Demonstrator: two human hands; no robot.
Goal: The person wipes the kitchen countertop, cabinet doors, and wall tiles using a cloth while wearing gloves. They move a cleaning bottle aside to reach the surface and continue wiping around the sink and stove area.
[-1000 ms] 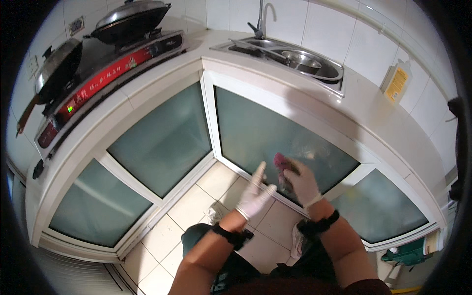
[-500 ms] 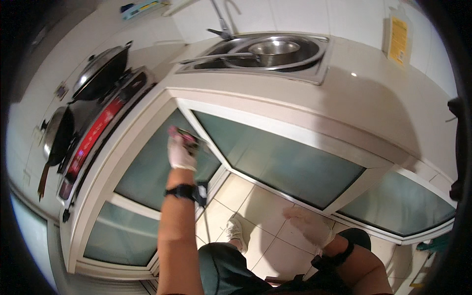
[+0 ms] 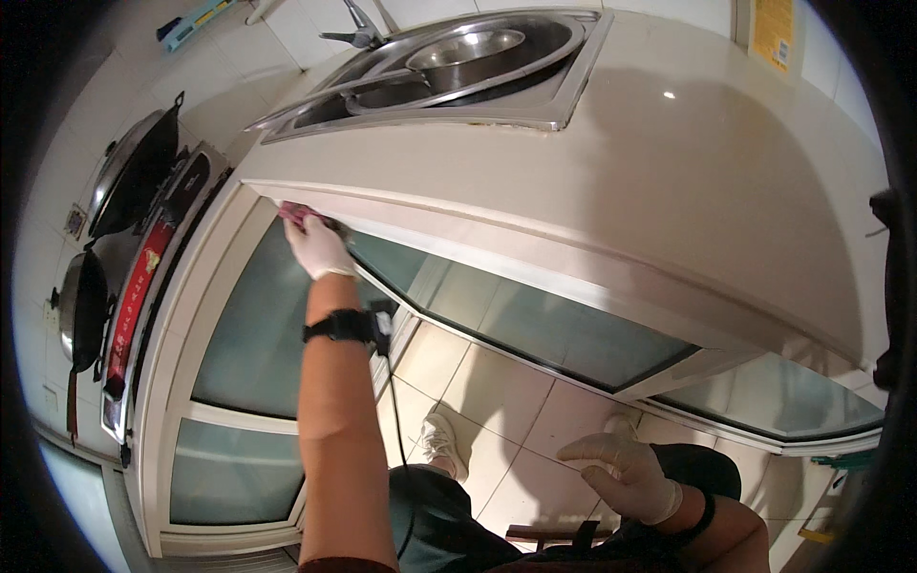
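My left hand (image 3: 320, 246), in a thin white glove, is closed around a bunched pink-and-dark cloth (image 3: 299, 212). It presses the cloth against the top inner corner of the cabinet frame, just under the counter edge. Below the wrist is a frosted-glass cabinet door (image 3: 253, 325) in a white frame; another frosted panel (image 3: 564, 329) runs off to the right. My right hand (image 3: 626, 473), gloved as well, hovers over my right knee, fingers loosely stretched and holding nothing.
Above, a steel sink (image 3: 535, 115) holds a metal bowl (image 3: 468, 57) and a long-handled pan. To the left, a gas stove (image 3: 138, 286) carries two lidded pans, one handle (image 3: 73, 411) jutting out. A yellow-labelled bottle (image 3: 772, 33) stands at the back right.
My left hand has moved the cloth up from the glass to the frame's top corner. The view has shifted closer to the counter. My right hand has turned, its fingers now clearer.
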